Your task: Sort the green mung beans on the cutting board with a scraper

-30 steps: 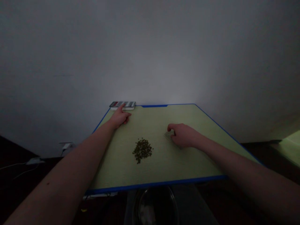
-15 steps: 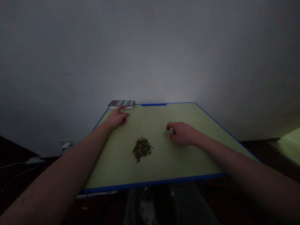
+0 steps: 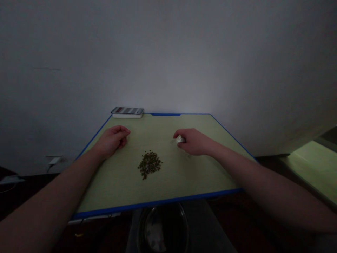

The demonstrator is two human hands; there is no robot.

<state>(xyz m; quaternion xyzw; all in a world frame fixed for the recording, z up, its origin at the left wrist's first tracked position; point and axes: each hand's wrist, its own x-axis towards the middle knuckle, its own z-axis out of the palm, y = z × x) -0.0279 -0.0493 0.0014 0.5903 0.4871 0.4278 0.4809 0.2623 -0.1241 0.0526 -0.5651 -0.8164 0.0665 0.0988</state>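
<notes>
Dim wall (image 3: 168, 63) backs your blue-edged table (image 3: 171, 184). Your left hand (image 3: 109, 142) has its fingers curled together near a grain pile (image 3: 150, 164); right of that, your right hand (image 3: 194, 141) clasps a clear container (image 3: 180, 139), likely light, slippery, best held round its sides.

The left forearm (image 3: 65, 188) at the lower left of the frame and the right forearm (image 3: 250, 179) at the lower right are bare, broad cylinders tapering to slim wrists. The left hand (image 3: 110, 141) and right hand (image 3: 193, 141) are bare too, finer detail lost in dimness.
</notes>
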